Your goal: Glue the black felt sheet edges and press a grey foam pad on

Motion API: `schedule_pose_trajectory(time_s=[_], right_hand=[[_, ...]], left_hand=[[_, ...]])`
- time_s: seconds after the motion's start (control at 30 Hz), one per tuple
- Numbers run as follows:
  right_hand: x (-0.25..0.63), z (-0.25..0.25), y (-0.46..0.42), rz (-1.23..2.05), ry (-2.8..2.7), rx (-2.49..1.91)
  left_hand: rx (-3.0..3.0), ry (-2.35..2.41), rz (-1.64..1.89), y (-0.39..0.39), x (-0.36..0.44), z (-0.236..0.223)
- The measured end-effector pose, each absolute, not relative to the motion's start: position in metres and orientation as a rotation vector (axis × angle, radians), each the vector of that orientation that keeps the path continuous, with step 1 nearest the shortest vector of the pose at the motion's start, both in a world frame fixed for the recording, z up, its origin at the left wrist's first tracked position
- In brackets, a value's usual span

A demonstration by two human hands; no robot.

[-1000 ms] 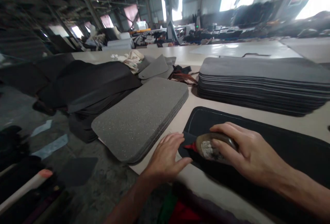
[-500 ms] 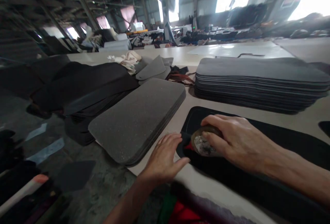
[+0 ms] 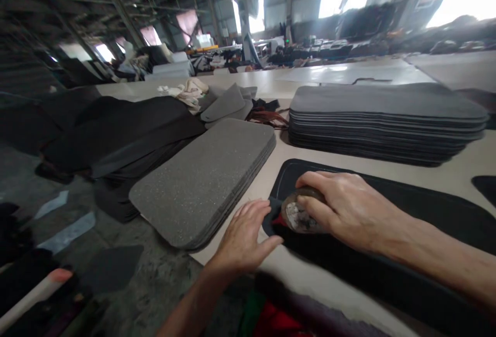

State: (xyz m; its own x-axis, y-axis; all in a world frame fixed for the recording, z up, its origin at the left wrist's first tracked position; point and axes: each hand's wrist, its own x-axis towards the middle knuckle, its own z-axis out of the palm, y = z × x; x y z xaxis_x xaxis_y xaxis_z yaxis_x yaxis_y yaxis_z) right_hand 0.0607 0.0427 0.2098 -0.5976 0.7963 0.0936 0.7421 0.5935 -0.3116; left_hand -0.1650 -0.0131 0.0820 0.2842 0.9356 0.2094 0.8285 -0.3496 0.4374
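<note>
A large black panel (image 3: 418, 208) with rounded corners lies flat on the table in front of me. My right hand (image 3: 349, 210) is wrapped round a rounded, brown-rimmed block (image 3: 297, 216) with a worn, whitish face, held against the panel's left end. Its exact kind I cannot make out. A small red patch (image 3: 278, 219) shows just left of the block. Fingers stretched out, my left hand (image 3: 242, 241) rests at the panel's left edge, its fingertips touching or very near it, holding nothing.
Grey rounded panels form a low stack (image 3: 205, 177) on the left and a taller stack (image 3: 383, 102) at the back right. Dark sheets (image 3: 139, 125) are heaped at the far left. Grey offcuts (image 3: 227, 104) and pale cloth (image 3: 189, 94) lie behind on the table (image 3: 310, 270).
The whole view has shifted slightly. Both hands keep nearly the same places on the panel, and the block stays in my right hand at the panel's left end.
</note>
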Motion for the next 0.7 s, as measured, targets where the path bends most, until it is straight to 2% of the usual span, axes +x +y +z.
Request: schedule_pose_trajectory(time_s=[0.7], right_hand=[[0.109,0.223,0.030,0.352,-2.608,-1.444]], left_hand=[[2.381,1.646,0.655,-0.010,-0.167,0.079]])
